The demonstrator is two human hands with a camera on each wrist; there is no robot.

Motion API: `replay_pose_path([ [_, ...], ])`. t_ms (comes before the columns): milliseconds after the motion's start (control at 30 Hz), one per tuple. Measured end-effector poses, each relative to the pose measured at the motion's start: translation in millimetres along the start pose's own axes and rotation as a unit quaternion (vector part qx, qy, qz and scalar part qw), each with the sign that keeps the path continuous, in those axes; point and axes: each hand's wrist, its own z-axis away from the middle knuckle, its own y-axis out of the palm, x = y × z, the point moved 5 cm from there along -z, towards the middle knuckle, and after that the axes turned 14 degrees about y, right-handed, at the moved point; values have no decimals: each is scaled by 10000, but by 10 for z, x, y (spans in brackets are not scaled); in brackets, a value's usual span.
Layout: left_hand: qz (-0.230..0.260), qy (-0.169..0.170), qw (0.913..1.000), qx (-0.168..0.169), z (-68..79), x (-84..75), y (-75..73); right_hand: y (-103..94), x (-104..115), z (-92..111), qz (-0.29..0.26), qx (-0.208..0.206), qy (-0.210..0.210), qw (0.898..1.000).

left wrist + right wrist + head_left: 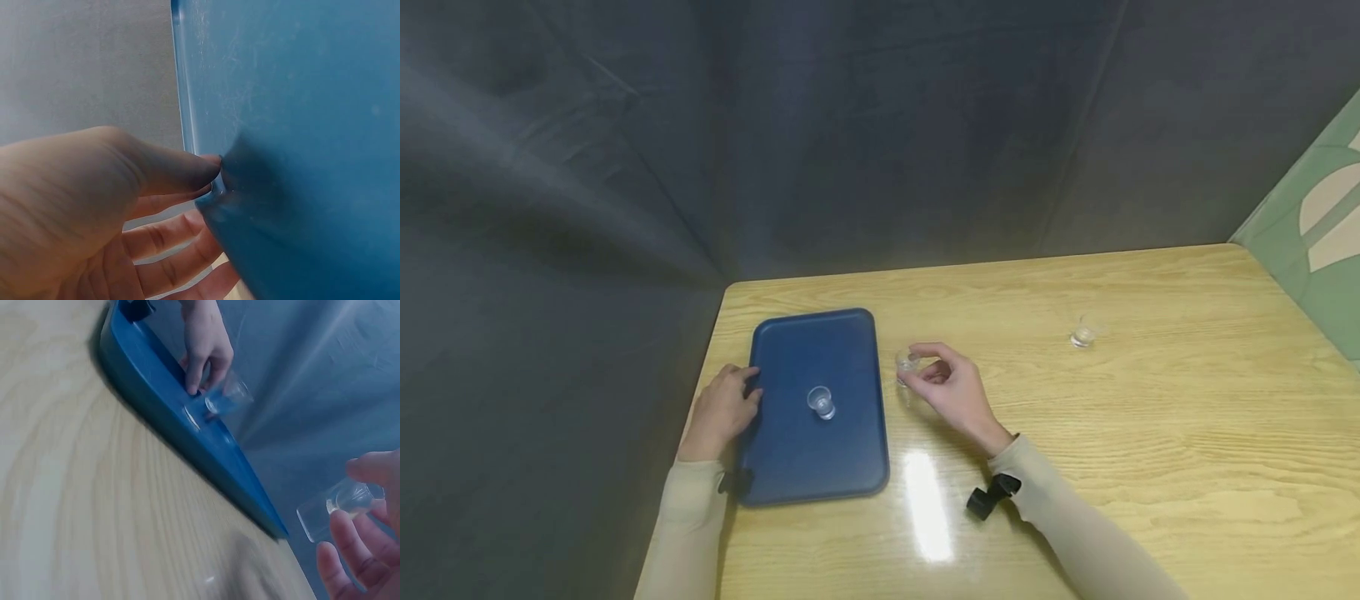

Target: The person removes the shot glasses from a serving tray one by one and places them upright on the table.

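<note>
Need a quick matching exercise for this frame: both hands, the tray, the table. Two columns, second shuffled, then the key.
Column 1
1. left hand
2. right hand
3. tray
4. table

Column 2
A. dark blue, with one upright glass on it
B. at the tray's edge, thumb on the rim
C. light wood grain
D. holds a clear glass between thumb and fingers

Pairs: 1-B, 2-D, 3-A, 4-C
</note>
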Motion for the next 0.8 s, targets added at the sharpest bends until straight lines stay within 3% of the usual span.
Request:
replay_pose_path([
  [400,18,59,10000,-13,2,25,24,-542,-130,-75,320,-610,85,9976],
  [800,69,48,10000,-13,10,16,14,-1194,-298,-109,1036,-1410,188,9844],
])
